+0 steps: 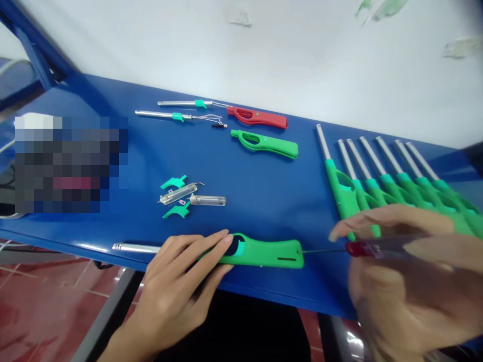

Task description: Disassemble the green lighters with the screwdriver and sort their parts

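Observation:
A green long-necked gas lighter (269,253) lies along the front edge of the blue table, its metal tube pointing left. My left hand (181,281) is closed over it near the trigger opening, pressing it down. In my right hand (407,281) is a screwdriver (358,249) with a clear and red handle, partly blurred. Its thin shaft points left, and the tip meets the small hole at the lighter's right end. Beyond my left hand lie two clear fuel tanks (208,200) and two turquoise triggers (176,210).
At the back lie a red lighter shell (260,117), a green lighter shell (267,144) and two metal tubes (154,114) with wires. Several green lighters (341,193) stand in a row at right. A blurred-out dark object (71,166) sits at left, and a white wall (302,60) rises behind.

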Demonstrator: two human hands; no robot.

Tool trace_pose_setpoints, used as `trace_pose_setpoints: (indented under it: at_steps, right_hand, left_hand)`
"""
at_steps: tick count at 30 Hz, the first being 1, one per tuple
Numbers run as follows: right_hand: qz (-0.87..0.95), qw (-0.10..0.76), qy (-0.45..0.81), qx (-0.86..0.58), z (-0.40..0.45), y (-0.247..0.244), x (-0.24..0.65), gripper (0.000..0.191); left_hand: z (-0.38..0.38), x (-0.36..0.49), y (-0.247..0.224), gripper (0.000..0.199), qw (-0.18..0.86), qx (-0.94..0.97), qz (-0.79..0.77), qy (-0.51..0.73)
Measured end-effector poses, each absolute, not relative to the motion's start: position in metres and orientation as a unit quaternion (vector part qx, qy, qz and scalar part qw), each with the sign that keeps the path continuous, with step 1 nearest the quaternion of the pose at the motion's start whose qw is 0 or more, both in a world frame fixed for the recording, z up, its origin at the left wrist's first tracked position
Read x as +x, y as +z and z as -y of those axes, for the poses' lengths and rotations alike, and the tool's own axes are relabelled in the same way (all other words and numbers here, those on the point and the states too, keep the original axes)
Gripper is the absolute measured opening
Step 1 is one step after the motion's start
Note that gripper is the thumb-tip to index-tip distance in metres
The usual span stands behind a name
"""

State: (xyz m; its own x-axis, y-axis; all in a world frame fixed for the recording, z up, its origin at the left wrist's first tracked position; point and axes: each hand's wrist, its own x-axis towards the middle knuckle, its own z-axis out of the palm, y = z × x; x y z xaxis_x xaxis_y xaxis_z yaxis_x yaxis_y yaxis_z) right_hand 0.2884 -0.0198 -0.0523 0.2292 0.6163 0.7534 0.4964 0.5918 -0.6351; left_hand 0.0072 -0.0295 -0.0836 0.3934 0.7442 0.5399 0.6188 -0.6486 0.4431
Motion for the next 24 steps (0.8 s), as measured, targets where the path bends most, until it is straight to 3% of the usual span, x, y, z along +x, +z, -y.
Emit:
trace_pose_setpoints:
  at_steps: [3, 8, 13, 16, 20, 24]
  right_hand:
    - [0.647, 0.622, 0.075, -0.435, 0.022, -0.050, 0.282, 0.040]
    - [0.575, 0.596, 0.118, -0.548, 0.038, -0.046, 0.268, 0.033]
    - [0.598, 0.576, 0.042, -0.556, 0.033, -0.043, 0.267, 0.033]
    - [0.578, 0.592, 0.073, -0.556, 0.031, -0.044, 0.267, 0.027]
    - [0.619, 0.579, 0.077, -0.525, 0.032, -0.050, 0.267, 0.041]
    - [0.596, 0.621, 0.016, -0.508, 0.033, -0.055, 0.265, 0.030]
  left_hand:
    - [0.029, 0.008, -0.084, 0.036, 0.078, 0.831, -0.409, 0.370]
    - [0.026, 0.010, -0.083, 0.033, 0.054, 0.836, -0.400, 0.372]
    - [0.027, 0.011, -0.083, 0.029, 0.030, 0.831, -0.397, 0.388]
    - [0.028, 0.011, -0.085, 0.032, 0.020, 0.832, -0.393, 0.391]
    - [0.027, 0.011, -0.087, 0.035, 0.014, 0.834, -0.392, 0.387]
    - [0.026, 0.011, -0.088, 0.036, -0.005, 0.835, -0.387, 0.392]
